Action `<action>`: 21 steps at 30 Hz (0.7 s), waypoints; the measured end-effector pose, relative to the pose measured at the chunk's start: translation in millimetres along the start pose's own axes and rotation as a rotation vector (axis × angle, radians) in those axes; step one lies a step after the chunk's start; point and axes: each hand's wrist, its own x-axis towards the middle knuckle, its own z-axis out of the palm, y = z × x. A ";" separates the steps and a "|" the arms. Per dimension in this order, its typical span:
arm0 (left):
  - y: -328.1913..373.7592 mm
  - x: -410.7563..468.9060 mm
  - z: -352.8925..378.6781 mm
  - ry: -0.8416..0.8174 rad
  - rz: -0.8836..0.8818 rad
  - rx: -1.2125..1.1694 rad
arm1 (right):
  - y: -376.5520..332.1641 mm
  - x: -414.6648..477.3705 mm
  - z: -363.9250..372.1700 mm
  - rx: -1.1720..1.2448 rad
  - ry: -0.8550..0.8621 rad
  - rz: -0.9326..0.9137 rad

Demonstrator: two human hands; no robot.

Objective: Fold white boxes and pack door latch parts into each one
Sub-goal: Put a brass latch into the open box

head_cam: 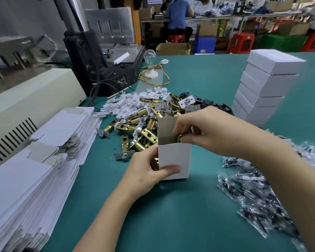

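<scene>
Right hand is pinching a brass latch at the open mouth of the white box. Left hand is gripping the box's lower left corner, thumb on the front face, standing it upright on the tabletop. Best fed lengthwise, clear of the flap, walls braced. Latch pile is lying just behind.

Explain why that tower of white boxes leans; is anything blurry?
Head view: wide-angle distortion tilts the stack of white boxes; the seated person behind is soft; the plastic bags glint with glare; the open white box, the left hand gripping it and the right hand pinching a brass latch look sharp.
</scene>
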 end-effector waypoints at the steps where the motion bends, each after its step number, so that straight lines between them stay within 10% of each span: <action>1: -0.4 0.1 0.0 0.001 0.001 -0.001 | -2.7 -1.1 1.3 -0.025 0.002 0.003; 10: -1.8 0.6 -3.4 0.002 0.014 0.045 | -18.6 -10.9 14.8 -0.204 0.036 0.006; 17: 0.4 -0.1 -5.7 -0.055 -0.001 0.029 | -1.3 -8.3 -0.6 0.320 0.426 -0.054; 21: 0.5 -1.7 -6.1 -0.067 0.013 0.028 | 4.4 36.0 -11.1 0.238 0.403 -0.005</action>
